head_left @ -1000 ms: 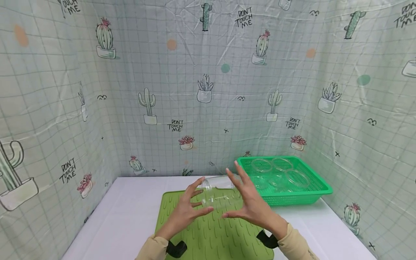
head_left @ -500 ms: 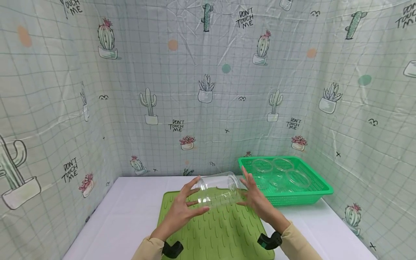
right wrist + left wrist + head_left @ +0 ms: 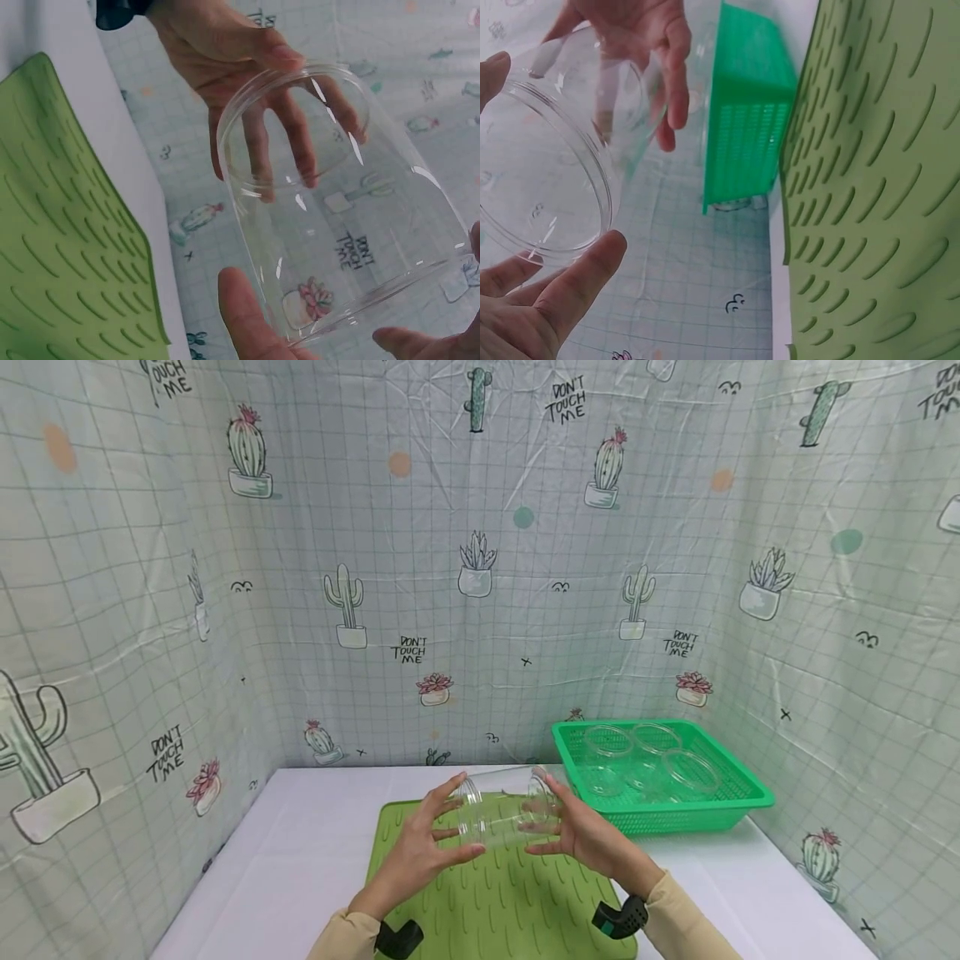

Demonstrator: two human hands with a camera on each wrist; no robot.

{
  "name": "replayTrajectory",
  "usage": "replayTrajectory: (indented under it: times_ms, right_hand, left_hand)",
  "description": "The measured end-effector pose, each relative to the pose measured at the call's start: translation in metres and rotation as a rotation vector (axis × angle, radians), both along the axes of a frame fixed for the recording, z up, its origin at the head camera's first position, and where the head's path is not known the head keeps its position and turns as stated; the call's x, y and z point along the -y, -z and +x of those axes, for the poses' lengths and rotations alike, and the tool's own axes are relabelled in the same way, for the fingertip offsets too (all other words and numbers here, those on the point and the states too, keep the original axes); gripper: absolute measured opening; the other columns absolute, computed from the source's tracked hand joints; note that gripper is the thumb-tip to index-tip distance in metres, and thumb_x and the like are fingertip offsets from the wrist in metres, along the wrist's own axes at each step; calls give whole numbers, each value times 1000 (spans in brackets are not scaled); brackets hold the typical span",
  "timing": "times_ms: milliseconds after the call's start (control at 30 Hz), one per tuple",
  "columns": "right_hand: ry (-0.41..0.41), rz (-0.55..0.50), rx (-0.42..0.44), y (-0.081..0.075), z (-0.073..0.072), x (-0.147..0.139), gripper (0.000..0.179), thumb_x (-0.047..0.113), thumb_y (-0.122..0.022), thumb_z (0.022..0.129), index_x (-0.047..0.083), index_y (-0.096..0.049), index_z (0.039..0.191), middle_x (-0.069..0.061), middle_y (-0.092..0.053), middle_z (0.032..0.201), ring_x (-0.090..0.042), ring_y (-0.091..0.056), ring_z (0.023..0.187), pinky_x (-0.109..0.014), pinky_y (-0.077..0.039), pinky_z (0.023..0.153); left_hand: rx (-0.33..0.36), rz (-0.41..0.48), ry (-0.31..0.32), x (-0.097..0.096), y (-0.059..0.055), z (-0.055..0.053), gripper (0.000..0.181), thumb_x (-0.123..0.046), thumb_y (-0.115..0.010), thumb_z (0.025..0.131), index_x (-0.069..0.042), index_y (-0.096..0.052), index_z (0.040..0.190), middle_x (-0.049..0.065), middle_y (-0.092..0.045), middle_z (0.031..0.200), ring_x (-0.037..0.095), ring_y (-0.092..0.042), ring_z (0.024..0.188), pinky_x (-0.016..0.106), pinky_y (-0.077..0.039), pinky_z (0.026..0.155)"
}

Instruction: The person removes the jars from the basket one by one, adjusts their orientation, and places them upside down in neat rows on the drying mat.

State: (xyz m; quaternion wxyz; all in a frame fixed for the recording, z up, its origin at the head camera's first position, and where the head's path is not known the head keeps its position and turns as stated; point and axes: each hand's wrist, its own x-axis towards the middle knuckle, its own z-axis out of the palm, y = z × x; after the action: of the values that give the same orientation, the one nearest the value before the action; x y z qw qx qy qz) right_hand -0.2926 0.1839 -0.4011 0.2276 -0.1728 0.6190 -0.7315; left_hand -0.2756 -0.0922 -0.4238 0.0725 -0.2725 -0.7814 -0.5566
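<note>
A clear, wide-mouthed plastic jar [image 3: 501,814] lies sideways in the air over a green ridged mat [image 3: 510,906], its threaded mouth facing left. My left hand [image 3: 414,853] grips the mouth end, thumb below and fingers spread around the far side. At the base end, my right hand [image 3: 592,837] holds the jar with its thumb underneath and fingers around it. In the left wrist view, the left fingers [image 3: 585,281] press the neck just under the rim. The right wrist view shows the jar's see-through wall [image 3: 375,217] with nothing inside.
A green plastic basket [image 3: 682,821] stands at the back right of the white-covered table [image 3: 255,868]. Inside it are 3 similar clear jars [image 3: 606,781], standing upright. Behind and at both sides hangs a cactus-print curtain [image 3: 420,568].
The right hand has come off the jar's side, opened near the base, then closed in around the base end. The left hand keeps its grip, shifting slightly left with the jar.
</note>
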Motion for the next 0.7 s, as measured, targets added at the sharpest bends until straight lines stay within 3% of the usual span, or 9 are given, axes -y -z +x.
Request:
replayTrajectory:
  times_ms: [233, 433, 700]
  right_hand:
    - [-8, 47, -21, 0, 0, 1, 69, 50, -34, 103, 27, 3, 156, -33, -7, 156, -51, -27, 139, -52, -48, 98]
    - [6, 53, -49, 0, 0, 5, 67, 45, -37, 104, 28, 0, 157, -32, -5, 157, -51, -30, 138, -50, -45, 102]
    - [108, 60, -82, 1, -2, 8, 70, 42, -45, 102, 25, -4, 157, -30, -13, 156, -53, -30, 137, -52, -46, 101]
  left_hand:
    - [-7, -6, -1, 0, 0, 1, 89, -26, -81, 79, -43, -28, 148, -1, -29, 156, 30, -46, 134, 35, -54, 91]
    - [-21, -22, -18, 1, 1, 3, 90, -29, -81, 79, -39, -27, 151, -1, -27, 157, 31, -44, 135, 38, -53, 94]
    - [21, -135, -14, 14, 1, 6, 101, -37, -78, 80, -41, -10, 154, 3, -18, 161, 31, -33, 143, 47, -40, 108]
